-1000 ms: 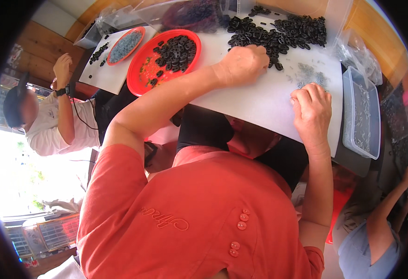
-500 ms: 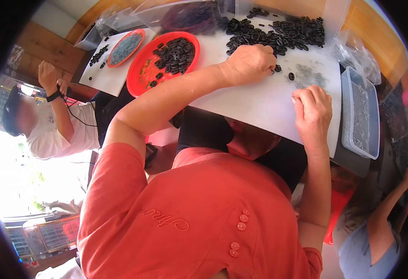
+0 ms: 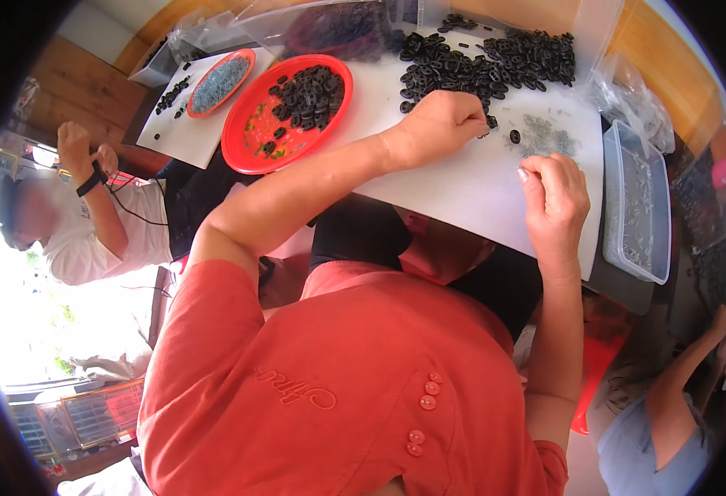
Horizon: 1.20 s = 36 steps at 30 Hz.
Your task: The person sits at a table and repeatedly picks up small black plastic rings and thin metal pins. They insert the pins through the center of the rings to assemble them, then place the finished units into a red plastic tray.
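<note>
My left hand [image 3: 440,126] is closed, its fingertips pinched together at a small black oval piece [image 3: 490,121] on the white board; the fingers partly hide it. Another black oval piece with slots [image 3: 514,136] lies alone just to the right. Beyond both is a large heap of similar black pieces [image 3: 537,59]. Small clear pieces [image 3: 549,132] are scattered between that heap and my right hand [image 3: 557,197]. That hand is raised over the board's near right part, thumb against curled forefinger; whatever is between them is too small to make out.
Left of my arm stands a red round tray [image 3: 243,153] with more black pieces; a smaller orange-rimmed tray [image 3: 219,84] holds grey-clear bits. A clear plastic box [image 3: 659,236] of small clear pieces sits at the right edge. One person [image 3: 90,223] works at left, another [image 3: 661,438] at right.
My left hand has come slightly nearer and turned, its fingertips staying by the black piece. My right hand has barely moved; its thumb and forefinger stand out more.
</note>
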Tool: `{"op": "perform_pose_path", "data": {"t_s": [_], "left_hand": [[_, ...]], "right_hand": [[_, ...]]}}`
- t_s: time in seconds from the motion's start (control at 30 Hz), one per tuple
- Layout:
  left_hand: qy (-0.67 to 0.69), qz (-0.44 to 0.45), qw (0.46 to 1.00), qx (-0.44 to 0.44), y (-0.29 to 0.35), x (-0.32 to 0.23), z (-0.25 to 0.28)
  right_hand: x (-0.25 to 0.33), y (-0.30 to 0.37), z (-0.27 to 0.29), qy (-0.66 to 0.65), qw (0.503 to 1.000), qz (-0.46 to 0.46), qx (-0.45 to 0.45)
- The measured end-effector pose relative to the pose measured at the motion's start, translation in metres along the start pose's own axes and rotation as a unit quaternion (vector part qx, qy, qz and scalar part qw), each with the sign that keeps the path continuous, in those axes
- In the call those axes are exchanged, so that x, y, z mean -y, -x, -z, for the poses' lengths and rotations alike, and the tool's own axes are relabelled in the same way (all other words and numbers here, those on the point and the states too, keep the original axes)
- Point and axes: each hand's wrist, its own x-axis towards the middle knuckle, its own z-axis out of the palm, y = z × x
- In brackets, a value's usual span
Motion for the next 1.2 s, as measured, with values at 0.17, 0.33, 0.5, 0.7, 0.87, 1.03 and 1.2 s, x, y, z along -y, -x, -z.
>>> {"op": "perform_pose_path", "data": {"t_s": [0.17,0.33,0.5,0.7,0.87,1.03,1.2], "left_hand": [[0.364,0.244,0.899,0.008,0.028,-0.03,0.003],[0.472,0.24,0.848,-0.02,0.046,-0.03,0.005],[0.501,0.255,0.825,-0.053,0.054,-0.023,0.009],[0.547,0.258,0.793,-0.075,0.059,-0.022,0.005],[0.536,0.238,0.806,-0.079,0.063,-0.023,0.003],[0.507,0.234,0.825,-0.093,0.066,-0.024,0.002],[0.435,0.232,0.864,-0.099,0.068,-0.029,0.004]], "right_hand": [[0.021,-0.007,-0.024,-0.196,0.972,-0.13,-0.009],[0.031,-0.015,-0.037,-0.225,0.961,-0.16,0.02],[0.031,-0.01,-0.047,-0.325,0.922,-0.21,0.021],[0.04,-0.016,-0.05,-0.368,0.898,-0.239,0.014],[0.038,-0.015,-0.052,-0.354,0.908,-0.223,0.022],[0.04,-0.013,-0.051,-0.335,0.921,-0.198,0.034],[0.04,-0.013,-0.051,-0.271,0.95,-0.153,0.036]]}}
